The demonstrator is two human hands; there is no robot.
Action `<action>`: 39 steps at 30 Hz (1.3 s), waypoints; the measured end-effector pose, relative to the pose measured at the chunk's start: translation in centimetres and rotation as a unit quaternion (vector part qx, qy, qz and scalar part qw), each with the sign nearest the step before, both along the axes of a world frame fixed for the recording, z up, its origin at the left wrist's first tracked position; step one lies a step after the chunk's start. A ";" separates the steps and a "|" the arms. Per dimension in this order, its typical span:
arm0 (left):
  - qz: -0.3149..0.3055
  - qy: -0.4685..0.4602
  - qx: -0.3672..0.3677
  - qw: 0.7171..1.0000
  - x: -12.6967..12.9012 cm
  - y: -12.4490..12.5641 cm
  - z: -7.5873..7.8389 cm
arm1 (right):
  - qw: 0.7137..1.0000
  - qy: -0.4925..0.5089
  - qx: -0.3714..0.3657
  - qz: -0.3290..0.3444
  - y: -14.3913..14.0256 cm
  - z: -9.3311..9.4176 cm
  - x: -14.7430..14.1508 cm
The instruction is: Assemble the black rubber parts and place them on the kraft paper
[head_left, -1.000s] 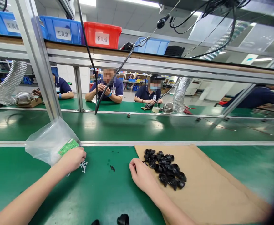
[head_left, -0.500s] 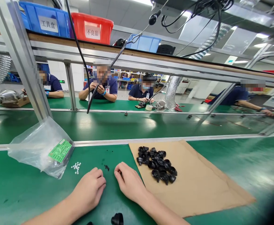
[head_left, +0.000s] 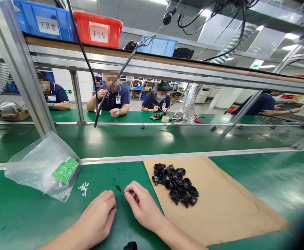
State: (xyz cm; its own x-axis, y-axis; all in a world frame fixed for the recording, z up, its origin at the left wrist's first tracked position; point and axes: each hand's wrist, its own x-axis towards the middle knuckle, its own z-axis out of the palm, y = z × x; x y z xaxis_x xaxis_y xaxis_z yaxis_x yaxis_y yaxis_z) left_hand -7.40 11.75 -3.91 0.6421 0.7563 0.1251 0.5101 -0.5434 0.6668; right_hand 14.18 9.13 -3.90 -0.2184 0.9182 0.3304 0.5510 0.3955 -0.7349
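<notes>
My left hand [head_left: 98, 217] rests low over the green bench with its fingers curled in; whatever they hold, if anything, is hidden. Just across a small gap, my right hand [head_left: 141, 205] has thumb and forefinger pressed together, and I cannot make out anything in the pinch. Between and slightly beyond the hands lies a small heap of tiny black parts [head_left: 118, 188]. Small white pieces [head_left: 83, 188] are scattered left of it. Several black round plastic parts [head_left: 179, 184] sit piled on a brown cardboard sheet [head_left: 227, 208]. Another black part [head_left: 130, 246] shows at the bottom edge.
A clear plastic bag [head_left: 42, 166] with a green label lies at the left, by a metal post [head_left: 24, 69]. A black cable [head_left: 86, 66] hangs over the bench [head_left: 131, 170]. Bins stand on the overhead shelf [head_left: 141, 60]. Several people sit across the conveyor [head_left: 120, 142].
My right hand has shifted slightly left, towards the tiny black parts. My left hand has dropped slightly. The view has tilted a little; across the line, one person's hand has lowered.
</notes>
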 end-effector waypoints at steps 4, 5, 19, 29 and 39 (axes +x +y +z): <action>0.067 -0.235 -0.377 0.893 1.0 0.3 -0.3 | 0.996 0.088 -0.011 0.017 -0.1 0.1 -0.3; 0.078 -0.285 -0.447 0.844 1.3 0.3 -0.5 | 0.995 0.100 -0.015 0.020 -0.1 0.1 -0.3; 0.075 -0.426 -0.516 0.739 1.8 0.1 -0.6 | 0.996 0.075 -0.005 0.053 0.0 -0.7 -1.1; 0.046 -0.423 -0.506 0.750 1.7 0.2 -1.2 | 0.996 0.067 0.012 0.061 -0.2 -0.4 -1.3; 0.051 -0.420 -0.503 0.753 1.8 0.1 -1.0 | 0.994 0.063 0.038 0.077 -0.1 -0.4 -1.2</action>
